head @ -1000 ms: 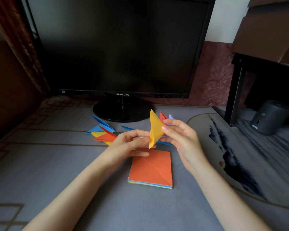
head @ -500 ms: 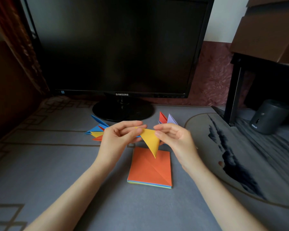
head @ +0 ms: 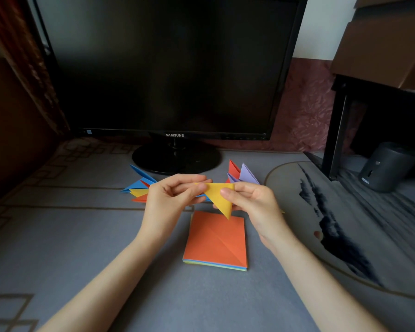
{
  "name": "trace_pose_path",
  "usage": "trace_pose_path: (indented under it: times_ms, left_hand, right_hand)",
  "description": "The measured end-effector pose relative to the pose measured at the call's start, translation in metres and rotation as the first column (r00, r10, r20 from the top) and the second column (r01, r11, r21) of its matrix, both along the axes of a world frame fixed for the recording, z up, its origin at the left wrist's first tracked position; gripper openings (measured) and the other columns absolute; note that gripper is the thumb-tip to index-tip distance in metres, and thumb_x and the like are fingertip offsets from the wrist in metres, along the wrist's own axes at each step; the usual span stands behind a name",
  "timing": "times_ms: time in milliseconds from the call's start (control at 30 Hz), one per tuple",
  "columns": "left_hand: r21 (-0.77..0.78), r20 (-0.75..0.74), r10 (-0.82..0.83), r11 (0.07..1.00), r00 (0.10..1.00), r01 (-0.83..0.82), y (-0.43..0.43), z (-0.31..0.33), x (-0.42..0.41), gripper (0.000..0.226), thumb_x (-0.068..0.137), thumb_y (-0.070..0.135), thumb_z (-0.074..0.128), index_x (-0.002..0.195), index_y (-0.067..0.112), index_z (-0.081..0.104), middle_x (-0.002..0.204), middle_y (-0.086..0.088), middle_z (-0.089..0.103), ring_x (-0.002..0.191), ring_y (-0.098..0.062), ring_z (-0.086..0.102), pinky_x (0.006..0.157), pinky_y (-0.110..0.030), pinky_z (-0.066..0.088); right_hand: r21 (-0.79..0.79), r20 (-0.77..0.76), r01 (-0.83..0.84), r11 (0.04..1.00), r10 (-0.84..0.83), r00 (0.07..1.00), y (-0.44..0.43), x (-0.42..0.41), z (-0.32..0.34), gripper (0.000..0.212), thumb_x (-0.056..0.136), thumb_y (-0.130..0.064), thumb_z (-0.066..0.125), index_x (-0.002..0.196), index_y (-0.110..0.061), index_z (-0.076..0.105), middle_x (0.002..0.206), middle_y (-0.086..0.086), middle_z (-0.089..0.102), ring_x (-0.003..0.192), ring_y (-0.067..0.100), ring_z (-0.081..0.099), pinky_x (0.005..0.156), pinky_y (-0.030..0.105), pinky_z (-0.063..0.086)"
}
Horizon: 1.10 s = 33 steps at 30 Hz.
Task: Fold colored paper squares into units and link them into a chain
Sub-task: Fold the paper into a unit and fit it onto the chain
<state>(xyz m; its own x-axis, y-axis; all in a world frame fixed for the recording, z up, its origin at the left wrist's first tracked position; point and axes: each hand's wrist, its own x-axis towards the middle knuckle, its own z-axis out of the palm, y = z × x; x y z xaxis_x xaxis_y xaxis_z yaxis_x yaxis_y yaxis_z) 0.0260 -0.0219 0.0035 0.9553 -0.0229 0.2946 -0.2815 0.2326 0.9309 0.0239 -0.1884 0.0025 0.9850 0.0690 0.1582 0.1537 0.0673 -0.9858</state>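
At the left of the frame, just above centre height, I see a small cluster of folded units (head: 139, 188) in blue, yellow and orange lying on the grey desk mat (head: 82, 236), partly hidden behind my left hand. My left hand (head: 170, 200) sits just left of centre, fingers curled, thumb and forefinger pinching the left corner of a yellow folded triangle (head: 219, 196). The triangle hangs in the air between both hands: its long top edge runs level from left to right, and its point aims down toward the lower part of the frame. My right hand (head: 252, 200) pinches the right corner, thumb lying on the paper's face. Both hands are equally near it, each gripping one end, so I judge the next fold turns on that level edge. Directly below the point, apart from it, a stack of paper squares (head: 216, 240) with a creased orange sheet on top rests on the mat. Behind my right hand stand red and purple units (head: 242, 173). A dark monitor (head: 168, 68) fills the upper frame.
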Motion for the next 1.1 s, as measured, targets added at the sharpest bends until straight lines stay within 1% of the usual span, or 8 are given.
trace_pose_path:
  times_ms: [300,433,533,600,667,833,967,1100]
  left_hand:
    - [0.032,0.007,0.017,0.999,1.0,-0.017,0.0005,0.0014,-0.0005,0.013,0.08,-0.003,0.065,0.089,0.004,0.07,0.081,-0.004,0.075,0.077,-0.013,0.072,0.066,-0.017,0.054]
    - [0.182,0.021,0.021,0.983,1.0,-0.025,0.0022,0.0002,0.0007,0.014,0.078,0.005,0.071,0.088,0.015,0.072,0.079,0.0,0.075,0.072,-0.012,0.07,0.066,-0.017,0.054]
    - [0.291,0.026,0.021,0.956,0.999,-0.027,0.0019,-0.0027,0.0003,0.009,0.076,0.012,0.073,0.084,0.017,0.074,0.077,0.001,0.074,0.069,-0.015,0.069,0.065,-0.021,0.055]
    - [0.291,0.031,0.034,0.956,0.999,-0.042,0.0023,-0.0043,0.0004,0.005,0.077,0.012,0.073,0.081,0.015,0.074,0.075,-0.001,0.074,0.069,-0.016,0.069,0.065,-0.023,0.056]
    - [0.289,0.035,0.05,0.956,0.998,-0.058,0.0027,-0.0044,0.0011,0.005,0.078,0.011,0.072,0.078,0.016,0.073,0.072,0.001,0.073,0.066,-0.011,0.066,0.064,-0.025,0.054]
    - [0.279,0.03,0.032,0.959,0.999,-0.039,0.0008,-0.0034,0.0004,0.011,0.081,0.005,0.069,0.075,0.014,0.072,0.07,0.003,0.072,0.066,-0.006,0.065,0.064,-0.017,0.052]
    - [0.244,-0.005,0.012,0.97,1.0,-0.011,-0.0006,-0.004,0.0002,0.014,0.082,0.003,0.068,0.073,0.013,0.072,0.07,-0.001,0.072,0.068,-0.013,0.067,0.066,-0.02,0.055]
    - [0.216,-0.034,-0.003,0.976,0.999,0.011,-0.002,-0.003,0.0001,0.013,0.082,0.002,0.068,0.073,0.011,0.071,0.069,-0.003,0.071,0.067,-0.012,0.066,0.063,-0.018,0.053]
  right_hand:
    - [0.007,0.031,0.007,1.0,-0.007,0.999,0.0006,0.0007,-0.0007,0.009,0.086,-0.004,0.062,0.09,-0.001,0.069,0.08,0.016,0.072,0.07,0.025,0.069,0.065,0.023,0.054]
    - [-0.036,0.053,0.033,0.999,-0.031,0.998,0.0005,0.0031,-0.0034,0.009,0.084,-0.002,0.065,0.089,0.004,0.068,0.083,0.028,0.069,0.072,0.028,0.067,0.067,0.025,0.054]
    - [-0.087,0.071,0.012,0.996,-0.006,0.997,0.002,0.0021,-0.005,0.004,0.082,-0.001,0.066,0.083,-0.002,0.07,0.073,0.016,0.071,0.066,0.015,0.066,0.063,0.019,0.051]
    - [-0.096,0.078,0.007,0.995,0.001,0.997,0.0027,0.0022,-0.0062,0.004,0.082,-0.002,0.067,0.081,-0.005,0.071,0.072,0.01,0.071,0.065,0.013,0.065,0.062,0.017,0.05]
    - [-0.073,0.092,0.026,0.997,-0.019,0.996,0.0031,0.0026,-0.0064,0.005,0.084,-0.006,0.066,0.085,-0.004,0.071,0.078,0.013,0.071,0.07,0.013,0.063,0.064,0.018,0.049]
    - [-0.088,0.184,0.113,0.99,-0.095,0.978,0.0019,0.0045,-0.007,0.014,0.088,-0.006,0.061,0.085,0.002,0.071,0.078,0.007,0.069,0.071,0.007,0.062,0.07,0.02,0.049]
    - [-0.13,0.202,0.117,0.984,-0.09,0.975,-0.001,0.0058,-0.0088,0.016,0.09,-0.007,0.059,0.085,0.001,0.071,0.08,0.017,0.069,0.076,0.015,0.062,0.074,0.03,0.051]
    - [-0.096,0.19,0.1,0.99,-0.081,0.979,-0.0015,0.0056,-0.0074,0.017,0.09,-0.004,0.057,0.086,0.006,0.07,0.078,0.013,0.068,0.075,0.013,0.062,0.072,0.021,0.05]
